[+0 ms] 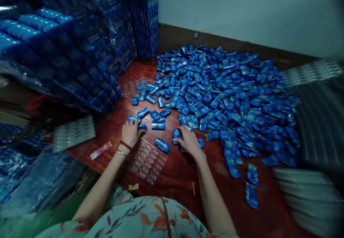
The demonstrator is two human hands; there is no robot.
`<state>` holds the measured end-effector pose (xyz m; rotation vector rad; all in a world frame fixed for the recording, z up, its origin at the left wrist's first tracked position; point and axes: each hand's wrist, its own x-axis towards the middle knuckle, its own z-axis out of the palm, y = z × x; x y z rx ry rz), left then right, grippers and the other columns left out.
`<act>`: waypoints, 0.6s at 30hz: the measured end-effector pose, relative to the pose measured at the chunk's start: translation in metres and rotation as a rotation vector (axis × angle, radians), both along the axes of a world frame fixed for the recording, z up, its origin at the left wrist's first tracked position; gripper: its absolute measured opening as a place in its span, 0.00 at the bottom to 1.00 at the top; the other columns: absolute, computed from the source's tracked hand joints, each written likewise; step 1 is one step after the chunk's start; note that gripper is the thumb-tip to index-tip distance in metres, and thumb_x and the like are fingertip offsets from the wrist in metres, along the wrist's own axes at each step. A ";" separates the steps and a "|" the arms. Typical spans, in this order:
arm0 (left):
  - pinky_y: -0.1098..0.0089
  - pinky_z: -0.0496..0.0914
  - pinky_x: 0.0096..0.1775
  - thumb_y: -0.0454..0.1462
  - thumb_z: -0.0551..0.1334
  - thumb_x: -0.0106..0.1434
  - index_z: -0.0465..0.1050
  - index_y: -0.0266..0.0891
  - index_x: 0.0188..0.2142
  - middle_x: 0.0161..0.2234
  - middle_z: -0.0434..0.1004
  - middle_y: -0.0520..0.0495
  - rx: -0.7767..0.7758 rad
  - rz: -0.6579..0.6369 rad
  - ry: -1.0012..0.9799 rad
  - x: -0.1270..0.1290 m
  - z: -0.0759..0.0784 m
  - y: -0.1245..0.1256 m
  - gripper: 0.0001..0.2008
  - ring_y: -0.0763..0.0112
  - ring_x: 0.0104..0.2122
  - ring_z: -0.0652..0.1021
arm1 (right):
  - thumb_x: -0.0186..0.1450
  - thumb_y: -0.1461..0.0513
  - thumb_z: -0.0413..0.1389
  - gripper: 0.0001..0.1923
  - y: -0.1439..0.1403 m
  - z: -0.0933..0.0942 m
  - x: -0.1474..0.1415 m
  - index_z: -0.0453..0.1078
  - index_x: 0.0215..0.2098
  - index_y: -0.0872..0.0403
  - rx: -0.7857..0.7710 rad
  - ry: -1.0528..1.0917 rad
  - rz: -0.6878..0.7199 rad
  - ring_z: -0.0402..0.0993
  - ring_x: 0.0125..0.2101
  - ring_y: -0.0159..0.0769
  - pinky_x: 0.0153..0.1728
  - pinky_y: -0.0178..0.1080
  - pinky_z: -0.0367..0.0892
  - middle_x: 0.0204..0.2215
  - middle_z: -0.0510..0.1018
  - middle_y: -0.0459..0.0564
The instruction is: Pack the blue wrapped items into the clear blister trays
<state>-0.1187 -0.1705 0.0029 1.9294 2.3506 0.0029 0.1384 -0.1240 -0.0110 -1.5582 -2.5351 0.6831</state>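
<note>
Small blue shiny packets lie scattered over a red-brown tabletop (174,173). My left hand (130,134), with a beaded bracelet and a silver bangle, curls its fingers and thumb about a blue packet (142,126). Another blue packet (133,119) lies just beyond its fingertips. My right hand (189,141) grips a blue packet (176,136) between thumb and fingers, its far side partly covered. Between my hands sit a loose packet (162,145) and another one (158,125). A clear plastic tray (149,161) with rows of molded hollows lies flat in front of me.
A big heap of blue packets (228,98) spreads across the back and right. Tall stacks of wrapped blue packs (67,55) rise at the left. Clear trays (75,132) lie by the left edge, and blurred stacked trays (309,195) stand at right. A pink wrapper (101,150) lies left.
</note>
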 end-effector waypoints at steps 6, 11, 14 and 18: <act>0.60 0.65 0.43 0.40 0.56 0.63 0.68 0.37 0.43 0.45 0.69 0.40 0.048 -0.354 -0.053 0.044 0.004 0.027 0.12 0.57 0.45 0.68 | 0.60 0.54 0.57 0.29 0.006 -0.002 -0.009 0.55 0.55 0.53 -0.034 0.003 -0.023 0.65 0.50 0.46 0.43 0.43 0.61 0.51 0.65 0.56; 0.62 0.68 0.38 0.31 0.50 0.65 0.61 0.34 0.52 0.47 0.67 0.37 -0.059 -0.577 -0.059 0.070 -0.006 0.053 0.16 0.58 0.44 0.70 | 0.58 0.51 0.58 0.25 0.008 0.001 -0.009 0.61 0.50 0.53 -0.064 -0.056 0.005 0.68 0.45 0.45 0.41 0.42 0.61 0.46 0.67 0.55; 0.62 0.70 0.38 0.28 0.47 0.65 0.61 0.31 0.52 0.45 0.68 0.35 -0.081 -0.643 -0.061 0.070 -0.004 0.062 0.17 0.59 0.44 0.72 | 0.57 0.52 0.59 0.24 0.008 0.001 -0.009 0.62 0.46 0.55 -0.058 -0.033 -0.003 0.68 0.43 0.44 0.40 0.41 0.61 0.43 0.68 0.55; 0.64 0.70 0.42 0.31 0.51 0.64 0.62 0.33 0.52 0.48 0.67 0.37 -0.042 -0.752 -0.171 0.045 -0.001 0.057 0.17 0.61 0.45 0.72 | 0.56 0.54 0.59 0.21 0.008 -0.003 -0.004 0.63 0.43 0.55 -0.069 0.161 -0.049 0.69 0.38 0.41 0.37 0.40 0.62 0.38 0.71 0.51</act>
